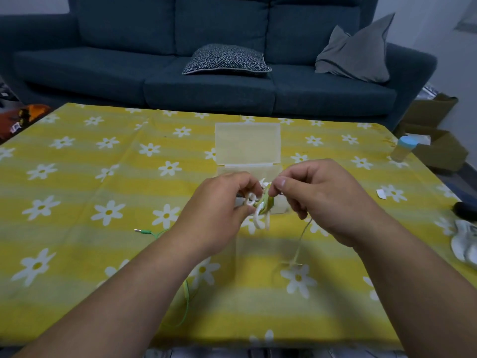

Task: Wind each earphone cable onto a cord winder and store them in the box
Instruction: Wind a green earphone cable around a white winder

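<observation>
Dark blue fabric sofa (pixel 206 34) at back w/ a patterned cushion (pixel 227 59) & a grey cushion (pixel 361 52). In front, the table (pixel 77 177) wears a yellow cloth printed w/ white daisies.

Clear plastic box (pixel 247 143) sits mid-table toward the far edge, hinged lid open, prob. so wound sets can drop straight in. Both hands work just above its near part.

Left hand (pixel 219 202) has fingers curled round a white cord winder (pixel 260 215), a smooth hard-plastic piece w/ rounded loops, held steady as the spool. Right hand (pixel 322 200) pinches btwn thumb & forefinger at the winder's top, where a yellow-green bit shows. Can't tell if that's a 2nd winder or wrapped cord.

Pale cable (pixel 300 239), thin & limp, drops from under the right hand to the cloth nearer the front edge. I'd judge the slack is left so it feeds w/o snagging.

Green cable (pixel 152 232) w/ a metal jack plug lies loose left of centre, running under the left forearm toward the front edge. It looks not yet wound. Box contents are hidden by the hands.
</observation>
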Motion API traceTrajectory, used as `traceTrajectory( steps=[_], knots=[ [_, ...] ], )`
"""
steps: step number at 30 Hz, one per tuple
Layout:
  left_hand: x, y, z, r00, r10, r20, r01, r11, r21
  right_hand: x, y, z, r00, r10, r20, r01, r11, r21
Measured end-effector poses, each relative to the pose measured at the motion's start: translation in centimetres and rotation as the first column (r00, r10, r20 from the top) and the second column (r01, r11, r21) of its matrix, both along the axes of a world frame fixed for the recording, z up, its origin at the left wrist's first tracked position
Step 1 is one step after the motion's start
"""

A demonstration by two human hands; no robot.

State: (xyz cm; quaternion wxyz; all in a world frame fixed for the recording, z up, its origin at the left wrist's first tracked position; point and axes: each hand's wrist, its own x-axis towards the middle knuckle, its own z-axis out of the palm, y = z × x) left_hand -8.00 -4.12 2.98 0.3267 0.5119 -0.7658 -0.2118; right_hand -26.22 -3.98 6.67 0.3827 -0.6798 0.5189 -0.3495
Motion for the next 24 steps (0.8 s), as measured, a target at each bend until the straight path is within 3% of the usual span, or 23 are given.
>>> traceTrajectory(
  steps=[3,6,11,15,19,24],
  knots=[
    [-0.1,0.2,0.1,0.995,-0.083,-0.062,0.086,0.995,0.050,-0.5,-0.4,0.0,0.986,-0.140,-0.094,0.125,0.981,-0.146],
    [-0.4,0.4,0.3,0.958,-0.138,-0.250,0.171,0.978,0.118,-0.7,-0.8,-0.3,0.977,-0.205,-0.050,0.196,0.969,-0.152],
    [-0.3,0.1,0.1,0.841,-0.100,-0.532,0.232,0.955,0.187,-0.7,-1.0,-1.0,0.956,-0.229,0.183,0.205,0.969,0.138],
    [-0.3,0.1,0.3,0.702,-0.023,-0.712,0.232,0.952,0.199,-0.2,-0.6,-1.9,0.990,-0.088,0.110,0.046,0.939,0.340],
    [0.2,-0.4,0.3,0.651,0.125,-0.748,0.072,0.972,0.225,0.9,0.0,-2.7,0.994,0.081,0.077,-0.105,0.912,0.395],
    [1.3,-1.2,-0.3,0.770,0.235,-0.593,-0.104,0.964,0.246,1.1,0.3,-2.0,0.991,0.112,0.077,-0.130,0.946,0.297]
  ],
)
